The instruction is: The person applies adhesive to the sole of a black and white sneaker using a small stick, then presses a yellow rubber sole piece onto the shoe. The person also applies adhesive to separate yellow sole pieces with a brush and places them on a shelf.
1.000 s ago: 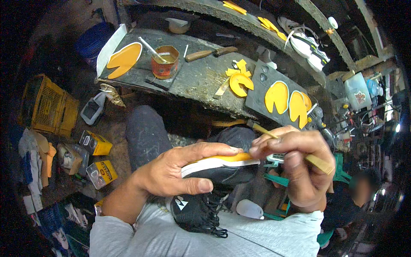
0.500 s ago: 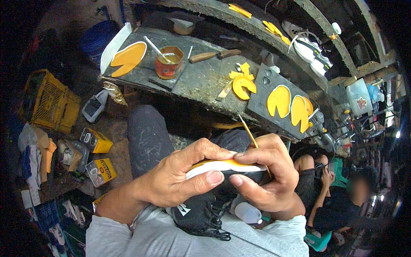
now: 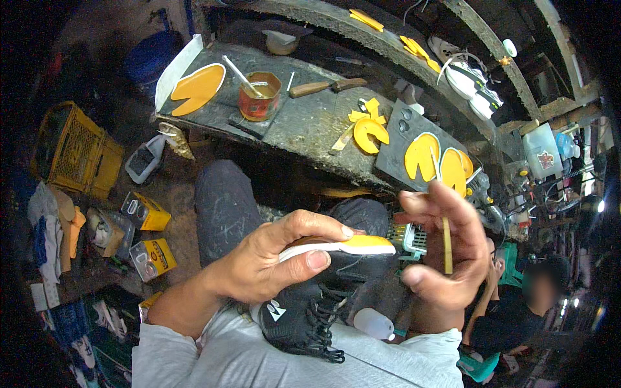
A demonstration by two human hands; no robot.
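head view — yellow sole [image 3: 367,242], thin stick [image 3: 447,249] — partly behind hands [image 3: 275,253] [image 3: 470,262]

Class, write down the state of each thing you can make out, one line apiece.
Left hand, closed on the sole
Right hand, loosely curled around a thin stick
Yellow-and-white sole, held, yellow face up
Black shoe, laced
Red tin, upright, open, white rod leaning inside
Notched yellow cut-outs, flat on the dark board
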